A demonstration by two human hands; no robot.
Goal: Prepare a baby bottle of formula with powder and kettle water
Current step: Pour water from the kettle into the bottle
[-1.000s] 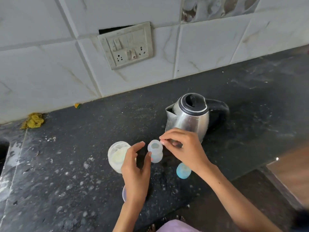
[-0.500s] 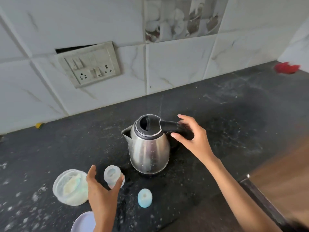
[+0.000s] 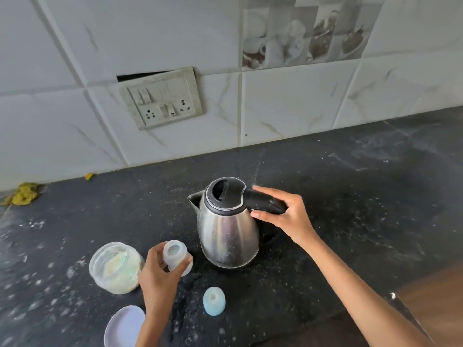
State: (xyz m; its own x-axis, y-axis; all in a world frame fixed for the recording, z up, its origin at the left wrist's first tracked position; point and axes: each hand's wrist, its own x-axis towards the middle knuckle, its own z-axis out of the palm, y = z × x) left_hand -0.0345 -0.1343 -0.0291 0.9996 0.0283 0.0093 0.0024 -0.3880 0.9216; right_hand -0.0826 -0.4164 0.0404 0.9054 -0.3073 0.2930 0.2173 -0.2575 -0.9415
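Note:
A steel kettle (image 3: 226, 234) with a black lid stands upright on the dark counter, spout to the left. My right hand (image 3: 285, 216) grips its black handle (image 3: 263, 201). Left of it stands a small clear baby bottle (image 3: 176, 256) with its top off; my left hand (image 3: 156, 276) holds it from the near side, thumb and fingers curled round it. An open jar of pale formula powder (image 3: 116, 265) stands to the left of the bottle. The blue bottle cap with its teat (image 3: 213, 301) lies on the counter in front of the kettle.
A pale round lid (image 3: 124, 326) lies at the near edge, left of my left forearm. A wall socket plate (image 3: 161, 100) hangs loose on the tiled wall. Yellow scraps (image 3: 22, 194) lie at the back left. The counter (image 3: 363, 196) carries powder specks; a wooden surface (image 3: 436, 304) shows at the lower right.
My right hand left the bottle's mouth, reached to the kettle and closed round its handle. My left hand closed round the bottle. The view swung right.

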